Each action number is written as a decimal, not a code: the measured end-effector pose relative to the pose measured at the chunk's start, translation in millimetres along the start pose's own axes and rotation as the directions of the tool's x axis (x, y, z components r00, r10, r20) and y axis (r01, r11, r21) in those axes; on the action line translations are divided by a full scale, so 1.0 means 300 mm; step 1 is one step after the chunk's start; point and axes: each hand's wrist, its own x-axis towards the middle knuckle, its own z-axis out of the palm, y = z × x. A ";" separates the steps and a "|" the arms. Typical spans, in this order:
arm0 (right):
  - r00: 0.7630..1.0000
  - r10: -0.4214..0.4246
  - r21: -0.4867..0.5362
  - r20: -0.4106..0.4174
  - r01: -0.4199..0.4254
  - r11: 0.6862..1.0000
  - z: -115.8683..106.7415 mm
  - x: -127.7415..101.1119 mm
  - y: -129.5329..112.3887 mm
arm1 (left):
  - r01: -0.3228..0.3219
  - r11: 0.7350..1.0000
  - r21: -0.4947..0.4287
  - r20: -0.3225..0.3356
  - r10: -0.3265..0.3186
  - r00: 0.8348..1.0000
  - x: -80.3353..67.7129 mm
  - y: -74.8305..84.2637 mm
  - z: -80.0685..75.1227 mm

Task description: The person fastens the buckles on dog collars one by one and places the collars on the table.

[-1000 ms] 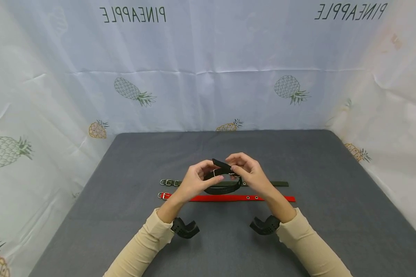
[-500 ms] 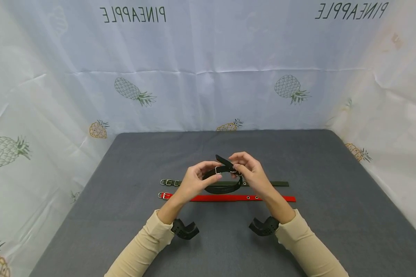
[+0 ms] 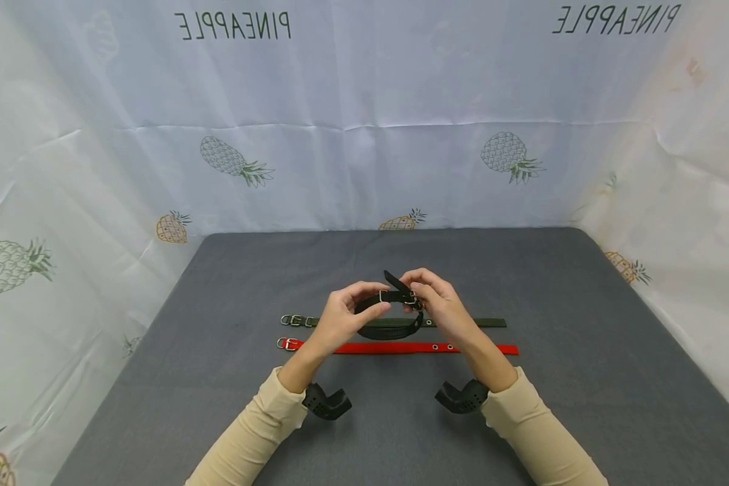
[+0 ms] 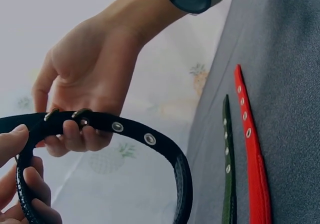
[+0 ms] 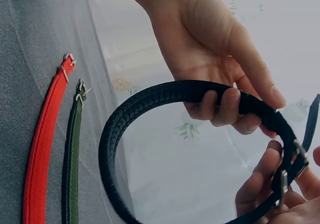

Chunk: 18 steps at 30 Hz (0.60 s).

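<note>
My left hand (image 3: 339, 317) and right hand (image 3: 439, 305) each pinch the black collar (image 3: 391, 329), held looped above the table (image 3: 219, 378). The strap end is through the buckle (image 3: 385, 296); I judge fastening nearly done. Green collar (image 3: 462, 322) and red collar (image 3: 401, 348) lie flat, unbuckled. Pineapple curtain (image 3: 364, 115) behind.

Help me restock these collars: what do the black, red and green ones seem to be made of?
Black collar, held in a loop by left hand and right hand: probably leather or imitation, with a pebbled sheen; metal eyelets and buckle. Red collar: seemingly woven webbing, matte, silvery eyelets. Green collar: similar matte webbing, likely nylon.
</note>
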 end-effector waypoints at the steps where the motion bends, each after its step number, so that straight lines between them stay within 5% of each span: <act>1: 1.000 0.001 -0.015 0.004 -0.001 1.000 0.001 0.000 -0.003 | -0.005 1.000 0.018 0.001 0.005 1.000 -0.001 -0.001 0.000; 9: 0.999 0.016 -0.122 0.046 -0.011 0.992 0.010 -0.001 -0.022 | -0.064 0.989 0.136 0.019 0.062 0.998 -0.007 0.001 0.004; 18: 0.997 -0.008 -0.130 0.078 0.018 0.991 0.007 -0.002 -0.024 | -0.048 0.980 0.193 0.011 0.046 0.999 -0.006 0.012 0.003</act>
